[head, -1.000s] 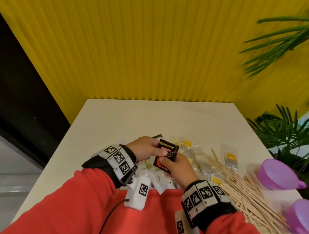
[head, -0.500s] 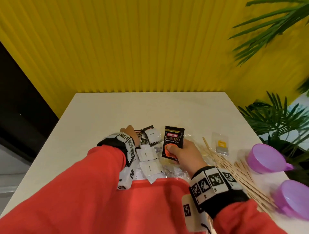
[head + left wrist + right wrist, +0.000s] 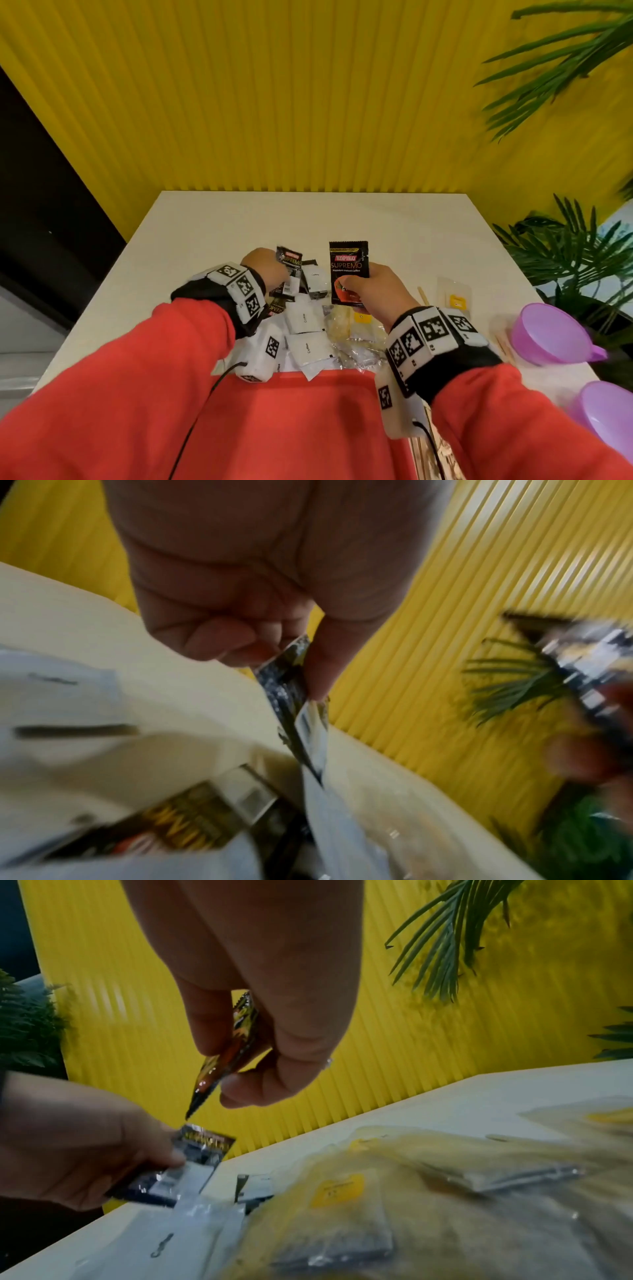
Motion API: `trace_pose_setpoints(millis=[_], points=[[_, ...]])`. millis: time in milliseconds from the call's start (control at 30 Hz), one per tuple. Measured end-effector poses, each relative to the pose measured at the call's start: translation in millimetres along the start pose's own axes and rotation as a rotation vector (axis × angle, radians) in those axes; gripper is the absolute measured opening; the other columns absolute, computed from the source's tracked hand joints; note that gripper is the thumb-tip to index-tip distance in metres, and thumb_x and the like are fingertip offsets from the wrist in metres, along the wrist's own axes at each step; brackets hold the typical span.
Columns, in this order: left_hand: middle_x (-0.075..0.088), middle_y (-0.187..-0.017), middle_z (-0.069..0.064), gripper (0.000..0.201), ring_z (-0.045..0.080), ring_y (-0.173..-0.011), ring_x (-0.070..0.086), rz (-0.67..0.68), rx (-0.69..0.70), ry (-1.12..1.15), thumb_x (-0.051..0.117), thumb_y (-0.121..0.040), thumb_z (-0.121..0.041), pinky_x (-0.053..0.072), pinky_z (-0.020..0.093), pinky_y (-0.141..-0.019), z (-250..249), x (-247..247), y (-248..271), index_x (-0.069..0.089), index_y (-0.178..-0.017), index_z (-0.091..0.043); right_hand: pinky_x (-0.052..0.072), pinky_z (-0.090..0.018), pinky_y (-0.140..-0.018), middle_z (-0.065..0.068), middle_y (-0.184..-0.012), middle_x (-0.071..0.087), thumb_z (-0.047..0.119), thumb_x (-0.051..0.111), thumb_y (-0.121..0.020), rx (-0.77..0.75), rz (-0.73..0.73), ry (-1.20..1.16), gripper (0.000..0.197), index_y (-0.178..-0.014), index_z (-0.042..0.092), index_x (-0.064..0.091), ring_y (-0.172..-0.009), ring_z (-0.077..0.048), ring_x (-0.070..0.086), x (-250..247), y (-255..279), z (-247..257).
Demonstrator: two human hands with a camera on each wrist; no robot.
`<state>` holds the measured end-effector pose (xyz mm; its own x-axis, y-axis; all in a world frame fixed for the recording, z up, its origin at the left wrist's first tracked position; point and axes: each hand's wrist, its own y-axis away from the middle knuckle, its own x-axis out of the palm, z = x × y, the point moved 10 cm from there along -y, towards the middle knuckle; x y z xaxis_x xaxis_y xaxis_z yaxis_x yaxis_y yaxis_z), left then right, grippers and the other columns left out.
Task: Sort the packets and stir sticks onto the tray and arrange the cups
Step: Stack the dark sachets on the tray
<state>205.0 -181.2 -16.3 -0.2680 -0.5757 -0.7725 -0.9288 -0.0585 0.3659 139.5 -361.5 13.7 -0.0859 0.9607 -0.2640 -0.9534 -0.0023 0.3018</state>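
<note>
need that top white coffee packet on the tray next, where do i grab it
Probably the white packet's near edge, coming from the tray side. It lies flat, so slide fingers under that edge; black packets crowd its far side, where the left hand is working.

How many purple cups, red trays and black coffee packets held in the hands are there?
Purple cups: 2
Red tray: 1
Black packets: 2, one pinched in the right hand, one in the left hand
Total: 5
</note>
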Motion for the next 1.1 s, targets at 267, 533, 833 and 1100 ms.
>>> trace_pose_setpoints(millis=[267, 533, 833, 1100], points=[[0.055, -0.076, 0.010, 0.016, 0.022, -0.069, 0.053, 0.189, 0.161, 0.369, 0.058, -0.082, -0.010, 0.045, 0.032, -0.070, -52.4, 6.2, 50.2, 0.050, -0.069, -0.010, 0.057, -0.037, -0.069, -0.012, -0.114, 0.057, 0.005, 0.041, -0.091, 0.057, -0.020, -0.206, 0.025, -0.112, 0.018, 0.046, -0.103, -0.028, 0.059, 25.9, -0.4, 1.8], [0.058, -0.086, -0.003, 0.011, 0.012, -0.088, 0.050, 0.441, 0.079, 0.475, 0.053, -0.068, -0.018, 0.037, 0.027, -0.074, -53.8, 28.8, 70.9, 0.061, -0.076, -0.018, 0.054, -0.023, -0.052, -0.006, -0.097, 0.061, 0.014, 0.053, -0.092, 0.148, 0.068, -0.484, 0.010, -0.100, 0.017, 0.058, -0.088, -0.020, 0.060, 32.6, 12.9, -4.3], [0.050, -0.137, 0.012, 0.037, 0.027, -0.126, 0.047, 0.202, 0.001, 0.096, 0.044, -0.092, -0.001, 0.042, 0.028, -0.082, -36.9, 19.0, 26.6, 0.053, -0.128, -0.002, 0.050, -0.017, -0.041, -0.015, -0.103, 0.059, -0.002, 0.046, -0.093, 0.164, -0.085, -0.449, 0.019, -0.108, 0.006, 0.055, -0.076, -0.019, 0.059, 2.1, 12.8, -19.2], [0.011, -0.157, 0.008, 0.050, 0.027, -0.144, 0.013, 0.250, 0.118, -0.399, 0.032, -0.099, -0.009, 0.015, 0.024, -0.110, -48.9, 51.5, 11.2, 0.025, -0.148, -0.018, 0.051, -0.016, -0.049, -0.005, -0.090, 0.059, 0.004, 0.045, -0.095, 0.150, -0.139, -0.459, 0.014, -0.103, 0.011, 0.053, -0.073, -0.013, 0.058, -16.3, 10.1, -30.6]])
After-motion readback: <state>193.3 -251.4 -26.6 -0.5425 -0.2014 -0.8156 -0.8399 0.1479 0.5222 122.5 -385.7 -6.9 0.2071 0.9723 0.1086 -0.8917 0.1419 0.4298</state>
